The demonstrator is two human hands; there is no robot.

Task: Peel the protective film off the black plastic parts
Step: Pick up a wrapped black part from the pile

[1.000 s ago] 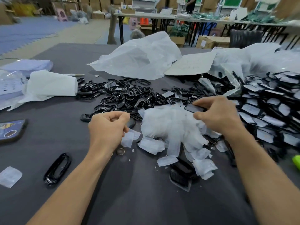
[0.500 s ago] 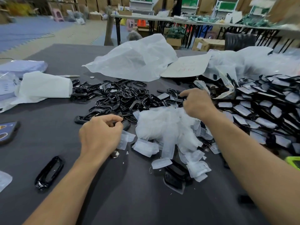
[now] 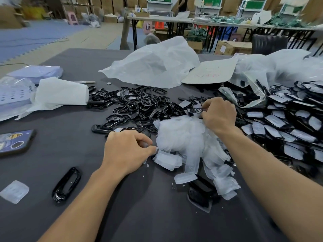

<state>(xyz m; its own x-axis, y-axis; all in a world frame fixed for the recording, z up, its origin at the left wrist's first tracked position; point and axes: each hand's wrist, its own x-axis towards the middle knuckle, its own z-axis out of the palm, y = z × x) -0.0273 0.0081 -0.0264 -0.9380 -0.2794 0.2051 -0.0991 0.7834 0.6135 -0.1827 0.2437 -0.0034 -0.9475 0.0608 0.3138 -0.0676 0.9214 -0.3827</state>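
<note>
Your right hand [image 3: 218, 116] grips a part [image 3: 196, 110] at 1 o'clock; left hand [image 3: 127, 149] pinches film [image 3: 146, 145]. Film's thin, limp: lift at a corner; part's stiff.

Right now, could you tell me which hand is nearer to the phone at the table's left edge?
Left. The left hand sits right of the phone, pinching a film piece; the right hand is farther right, beyond the film pile, holding a black part.

Left hand [image 3: 125, 151], left of the heap of translucent white film pieces [image 3: 185, 137]: curled, pinching a film scrap [image 3: 146, 145]. Right hand [image 3: 218, 114], behind the heap: pinching a small black plastic part [image 3: 196, 110].
</note>
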